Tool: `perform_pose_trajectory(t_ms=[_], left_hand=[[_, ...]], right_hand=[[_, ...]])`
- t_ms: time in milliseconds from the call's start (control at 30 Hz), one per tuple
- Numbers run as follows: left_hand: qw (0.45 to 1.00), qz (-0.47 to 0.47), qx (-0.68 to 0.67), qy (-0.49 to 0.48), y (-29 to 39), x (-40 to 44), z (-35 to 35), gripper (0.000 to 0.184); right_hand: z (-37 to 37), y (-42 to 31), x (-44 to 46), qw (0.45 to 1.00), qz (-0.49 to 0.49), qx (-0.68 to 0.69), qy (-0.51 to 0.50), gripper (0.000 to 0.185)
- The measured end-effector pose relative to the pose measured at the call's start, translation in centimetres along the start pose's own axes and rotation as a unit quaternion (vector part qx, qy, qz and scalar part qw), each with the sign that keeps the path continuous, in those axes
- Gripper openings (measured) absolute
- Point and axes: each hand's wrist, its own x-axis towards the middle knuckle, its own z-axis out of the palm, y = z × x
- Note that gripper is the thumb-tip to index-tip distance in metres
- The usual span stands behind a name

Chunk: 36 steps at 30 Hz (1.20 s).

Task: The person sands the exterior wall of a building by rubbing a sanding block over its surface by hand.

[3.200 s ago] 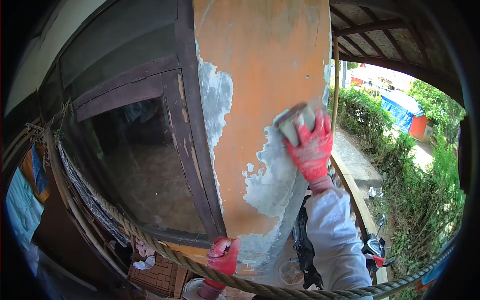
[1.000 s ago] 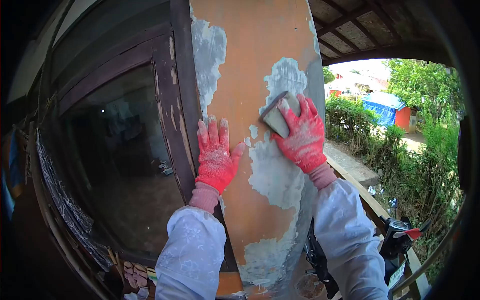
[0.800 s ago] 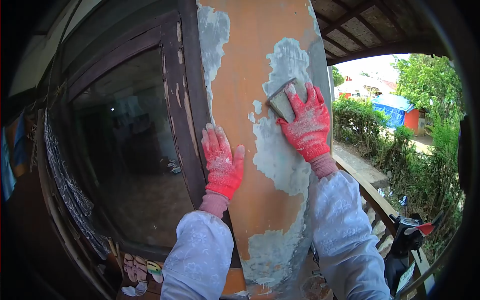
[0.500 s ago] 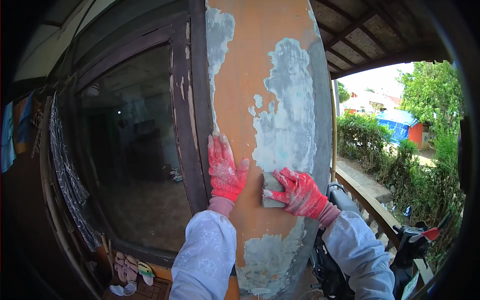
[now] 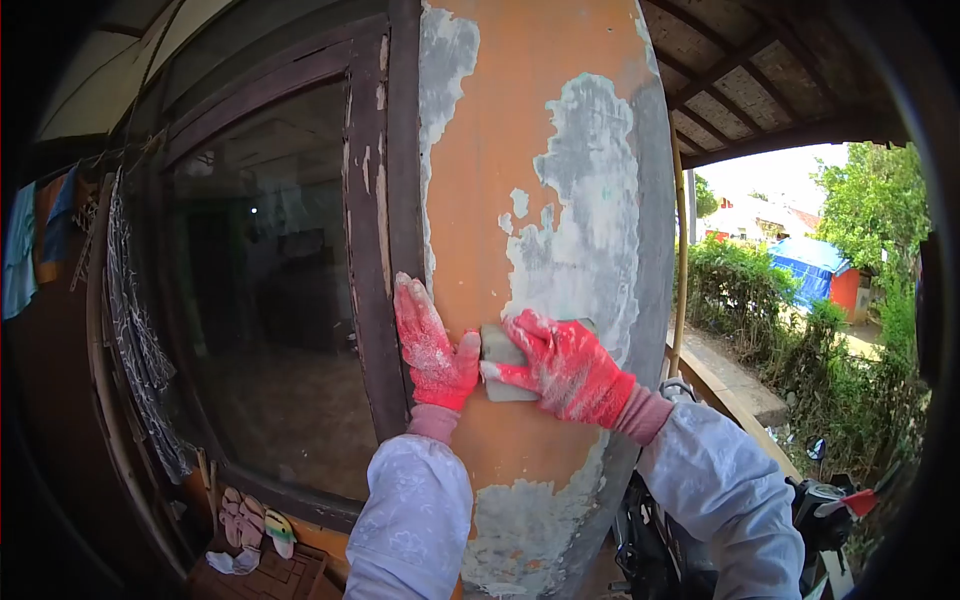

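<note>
Right hand [image 5: 575, 375]: partly closed, thumb and fingers gripping the grey block [image 5: 502, 352] against the front face of the pillar [image 5: 490, 210]. Left hand [image 5: 436, 355]: open—fingers close together, thumb apart—at the pillar's left edge, thumb tip just beside the block. Block: flat-sided, partly covered by the right hand. Pillar face: orange with irregular grey-white patches.

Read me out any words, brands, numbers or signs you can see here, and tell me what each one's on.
No readable text anywhere.
Block under the right hand: no lettering on the part that shows.
Motorbike: too small and dark to tell.
Sandals: too small to tell.
</note>
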Motion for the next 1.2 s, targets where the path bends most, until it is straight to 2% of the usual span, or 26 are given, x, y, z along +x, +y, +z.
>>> perform_pose_trajectory(t_ms=[67, 100, 133, 200, 267, 300, 400, 433, 467, 500, 533, 600, 633, 700, 767, 833, 867, 933, 1000, 1067, 1133, 1200], left_hand=[[1.000, -0.019, 0.012, 0.008, 0.4, -0.2, -0.2, 0.096], [1.000, -0.012, 0.017, -0.004, 0.4, -0.1, -0.3, 0.095], [1.000, 0.000, 0.019, -0.017, 0.4, 0.0, -0.3, 0.094], [1.000, 0.005, 0.019, -0.011, 0.0, 0.1, -0.2, 0.094], [1.000, 0.007, 0.019, -0.011, 0.0, -0.3, 0.0, 0.093], [1.000, 0.005, 0.021, -0.014, 0.0, -0.3, 0.0, 0.093], [1.000, 0.003, 0.017, -0.023, -0.2, -0.1, -0.3, 0.092], [1.000, -0.005, 0.011, -0.026, -0.1, 0.2, -0.1, 0.091], [1.000, -0.002, 0.003, -0.028, -0.1, 0.4, -0.1, 0.091], [1.000, 0.003, 0.008, -0.029, 0.0, 0.5, -0.2, 0.090], [1.000, 0.006, 0.013, -0.028, 0.1, 0.3, -0.3, 0.090], [0.999, 0.017, 0.014, -0.034, 0.1, 0.2, -0.3, 0.088], [0.999, 0.029, 0.021, -0.038, 0.1, 0.3, -0.3, 0.086], [0.999, 0.025, 0.025, -0.039, 0.0, 0.2, -0.3, 0.084], [0.998, 0.020, 0.032, -0.041, 0.0, 0.5, -0.1, 0.082], [0.998, 0.039, 0.027, -0.045, -0.1, 0.4, -0.4, 0.081], [0.998, 0.042, 0.027, -0.050, -0.1, 0.5, -0.5, 0.081], [0.996, 0.040, 0.036, -0.071, 0.1, 0.5, -0.7, 0.076], [0.996, 0.043, 0.031, -0.070, 0.0, 0.5, -0.6, 0.076], [0.997, 0.044, 0.031, -0.061, -0.1, 0.6, -0.6, 0.075], [0.997, 0.052, 0.015, -0.060, 0.1, 0.7, -0.6, 0.073], [0.997, 0.055, 0.014, -0.054, -0.1, 0.9, -0.4, 0.074]], right_hand=[[0.7, 0.0, -1.1, 0.987, 0.034, 0.153, -0.037, 0.068], [-1.2, 0.6, -0.1, 0.996, -0.082, -0.013, -0.035, 0.060], [-3.0, 1.4, 1.0, 0.964, -0.192, -0.180, -0.029, 0.054], [-6.5, 3.2, 4.5, 0.978, -0.073, -0.188, 0.045, 0.060], [-9.0, 4.7, 8.4, 0.961, 0.085, -0.225, 0.136, 0.066], [-10.1, 4.6, 9.4, 0.957, 0.146, -0.193, 0.161, 0.066], [-7.8, 3.7, 7.6, 0.950, 0.140, -0.211, 0.184, 0.065], [-6.4, 2.4, 5.2, 0.959, 0.109, -0.211, 0.155, 0.064], [-5.6, 0.6, 2.6, 0.986, 0.073, -0.129, 0.081, 0.063], [-2.3, 0.0, -0.8, 0.985, 0.005, -0.160, 0.060, 0.063], [1.8, -0.6, -4.1, 0.999, 0.036, 0.033, 0.013, 0.059], [3.2, -0.6, -6.6, 0.972, 0.069, 0.221, -0.030, 0.056], [1.3, -0.4, -6.4, 0.998, -0.012, 0.063, -0.014, 0.054], [-2.8, 1.2, -4.2, 0.985, -0.081, -0.141, -0.058, 0.057], [-6.3, 2.5, -0.9, 0.971, 0.099, -0.219, 0.022, 0.066], [-9.3, 4.3, 2.2, 0.941, 0.233, -0.226, 0.098, 0.078], [-9.5, 5.2, 2.9, 0.919, 0.285, -0.232, 0.144, 0.079], [-8.9, 5.4, 2.3, 0.904, 0.300, -0.248, 0.179, 0.081], [-6.5, 2.8, -1.0, 0.925, 0.269, -0.227, 0.146, 0.076], [-2.2, -0.5, -6.6, 0.961, 0.196, -0.188, 0.053, 0.066], [2.7, -1.5, -12.9, 0.992, 0.039, -0.121, 0.022, 0.059], [2.2, -0.8, -12.4, 0.991, 0.033, -0.129, 0.014, 0.062]])
